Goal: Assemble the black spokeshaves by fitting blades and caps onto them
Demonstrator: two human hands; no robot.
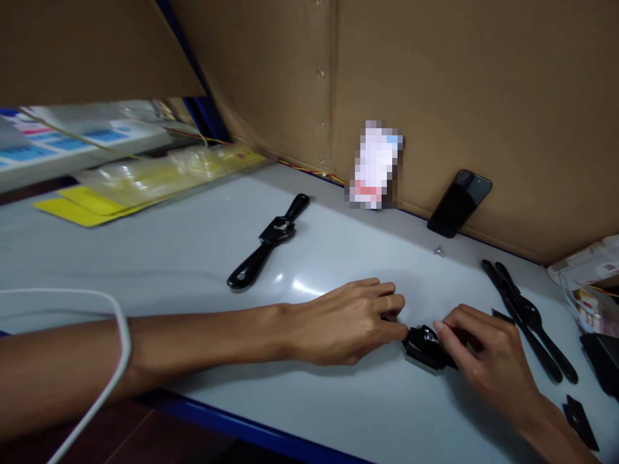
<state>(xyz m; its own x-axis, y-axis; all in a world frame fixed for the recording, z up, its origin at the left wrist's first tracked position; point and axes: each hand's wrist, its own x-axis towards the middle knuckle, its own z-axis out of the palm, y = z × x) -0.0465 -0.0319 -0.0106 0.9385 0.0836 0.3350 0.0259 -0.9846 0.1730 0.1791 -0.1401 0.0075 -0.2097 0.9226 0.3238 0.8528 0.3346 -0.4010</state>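
My left hand (pixel 345 322) and my right hand (pixel 483 351) meet over a small black part (pixel 425 346) lying on the white table (pixel 193 258). The right fingers pinch it from the right side. The left fingertips are curled and press against its left end. Most of the part is hidden under my fingers.
A black two-handled tool (pixel 269 238) lies further back on the table. Long black handles (pixel 529 325) lie to the right, with small black pieces (pixel 580 422) near them. A dark phone (pixel 459 202) leans on the cardboard wall. Clear and yellow bags (pixel 145 180) sit at the back left. A white cable (pixel 116 335) crosses my left forearm.
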